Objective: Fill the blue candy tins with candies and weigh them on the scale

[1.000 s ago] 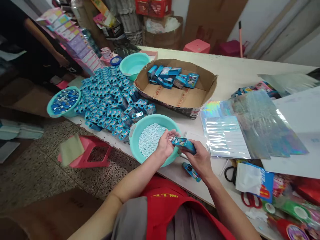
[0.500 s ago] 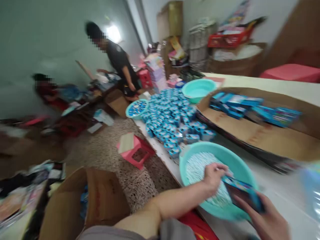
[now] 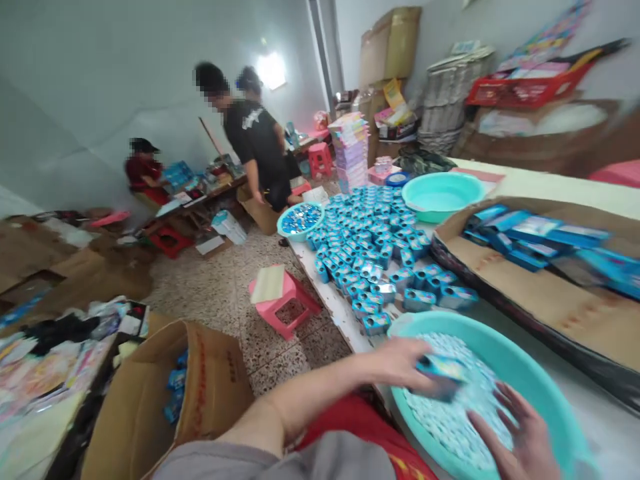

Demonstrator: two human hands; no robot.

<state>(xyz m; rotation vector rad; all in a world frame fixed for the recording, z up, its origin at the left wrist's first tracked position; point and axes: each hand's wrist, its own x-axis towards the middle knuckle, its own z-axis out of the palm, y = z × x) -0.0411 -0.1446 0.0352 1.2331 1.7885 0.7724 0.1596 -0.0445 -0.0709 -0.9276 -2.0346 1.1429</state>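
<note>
My left hand [image 3: 400, 363] is closed around a small blue box [image 3: 443, 375], held over the near turquoise basin [image 3: 553, 400]. Inside that basin lies a heap of small pale white-blue pieces [image 3: 450, 417]. Fingers spread, my right hand [image 3: 523, 430] is low over the heap on its right side; I see nothing held in it. Just beyond the basin, many small blue boxes [image 3: 360, 233] are crowded upright on the white table.
At right stands a shallow cardboard tray [image 3: 530, 293] with flat blue packs [image 3: 540, 230]. Farther off are another turquoise basin [image 3: 443, 193] and a bowl of blue items [image 3: 301, 220]. A pink stool [image 3: 285, 300] and a carton [image 3: 210, 387] are left; co-workers [image 3: 257, 133] stand behind.
The blue box has passed from my right hand to my left. My right hand has opened and come over the pale pieces. The view has shifted left.
</note>
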